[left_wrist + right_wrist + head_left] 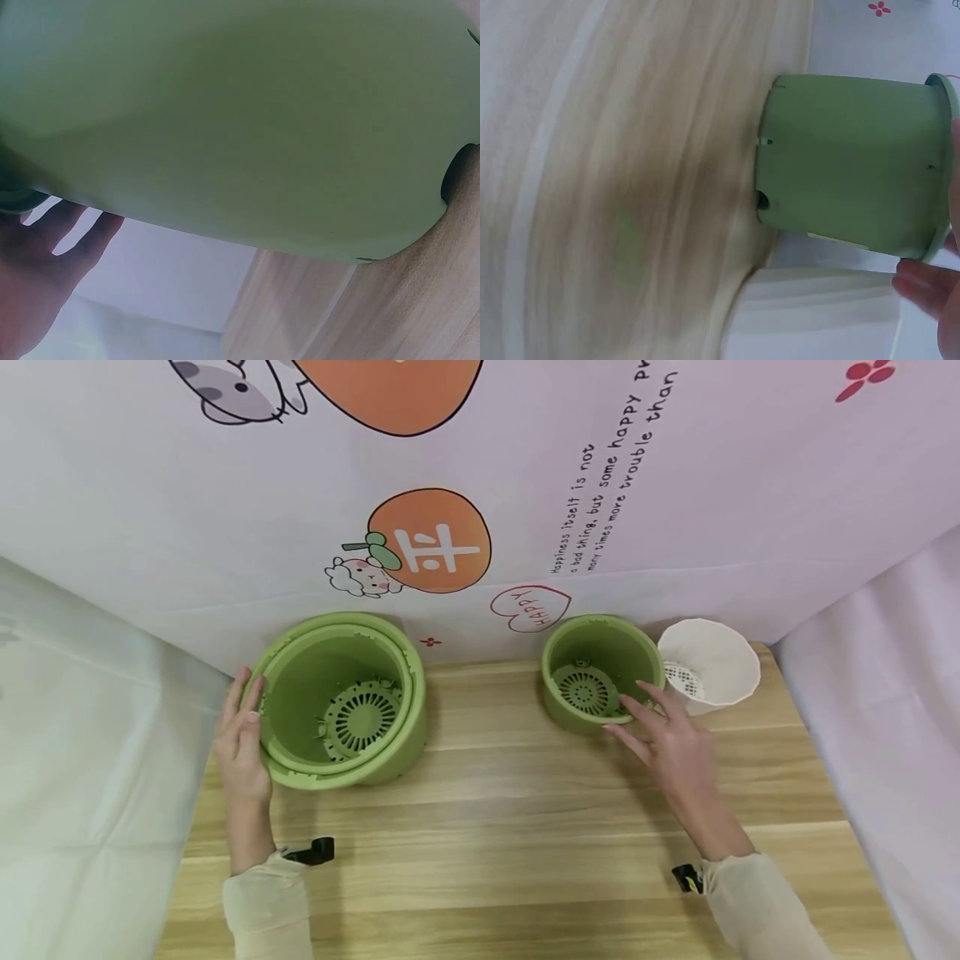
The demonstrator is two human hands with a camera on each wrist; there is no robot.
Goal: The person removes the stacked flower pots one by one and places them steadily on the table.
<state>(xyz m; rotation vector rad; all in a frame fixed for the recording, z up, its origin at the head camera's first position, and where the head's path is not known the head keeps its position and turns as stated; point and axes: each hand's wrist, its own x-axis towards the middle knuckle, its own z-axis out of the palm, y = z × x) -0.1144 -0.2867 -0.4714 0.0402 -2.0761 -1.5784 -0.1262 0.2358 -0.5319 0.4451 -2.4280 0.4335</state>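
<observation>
While the left hand (242,745) lies flat, fingers straight, against the large green pot (341,702), the right hand (671,745) touches the small green pot's (596,672) rim with relaxed, spread fingers.

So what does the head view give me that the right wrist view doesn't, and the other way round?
Only the head view shows the large green pot with the left hand flat against its rim, and the slotted grate inside the small green pot. Only the right wrist view shows that pot's outer wall and the notches along its base edge. Both show the small green pot, the right hand's fingertips at its rim, the white pot beside it and the wooden table.
</observation>
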